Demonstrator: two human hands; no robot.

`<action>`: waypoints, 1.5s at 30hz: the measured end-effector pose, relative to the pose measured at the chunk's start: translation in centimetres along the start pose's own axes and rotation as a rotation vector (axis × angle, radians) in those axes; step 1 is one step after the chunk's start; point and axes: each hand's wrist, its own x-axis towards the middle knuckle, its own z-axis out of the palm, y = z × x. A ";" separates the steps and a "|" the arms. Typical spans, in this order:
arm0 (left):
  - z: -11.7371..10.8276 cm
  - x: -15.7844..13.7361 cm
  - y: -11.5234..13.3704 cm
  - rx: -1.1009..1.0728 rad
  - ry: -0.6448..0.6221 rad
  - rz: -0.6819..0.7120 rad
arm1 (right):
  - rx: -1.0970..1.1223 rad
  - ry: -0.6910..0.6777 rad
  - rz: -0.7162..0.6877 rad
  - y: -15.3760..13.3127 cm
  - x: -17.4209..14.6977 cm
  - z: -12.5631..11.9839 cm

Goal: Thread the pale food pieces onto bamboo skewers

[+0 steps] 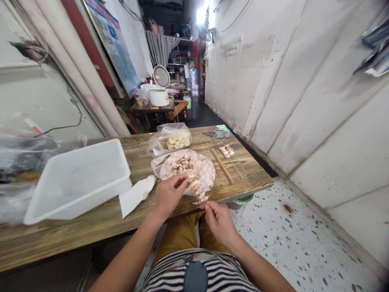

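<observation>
My right hand (220,221) is closed around the lower end of a thin skewer, which is mostly hidden by the garlic cloves (199,190) threaded along it. At the upper end of that row, the thumb and fingers of my left hand (170,196) pinch a pale garlic clove (191,177). Just behind both hands lies an open clear plastic bag (208,168) full of loose, pinkish-skinned garlic cloves (184,162). To its right, a bundle of bare wooden skewers (222,166) rests on the wooden table (146,227).
A white plastic tub (79,178) and a white paper (136,195) lie to the left. Behind the garlic are a bag of pale slices (178,140), dark crumpled plastic (217,134) and skewered garlic (227,151). A rice cooker (158,97) stands farther back.
</observation>
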 end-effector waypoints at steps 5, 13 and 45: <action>-0.3 -0.1 0.2 0.091 0.006 0.094 | -0.012 -0.011 -0.011 0.0 -0.1 -0.1; -0.3 -0.4 0.2 0.024 -0.015 0.144 | -0.041 -0.023 -0.026 0.1 0.0 0.0; 4.5 -2.3 3.0 -0.954 0.033 -0.522 | -0.223 0.105 -0.180 -0.6 -0.1 2.7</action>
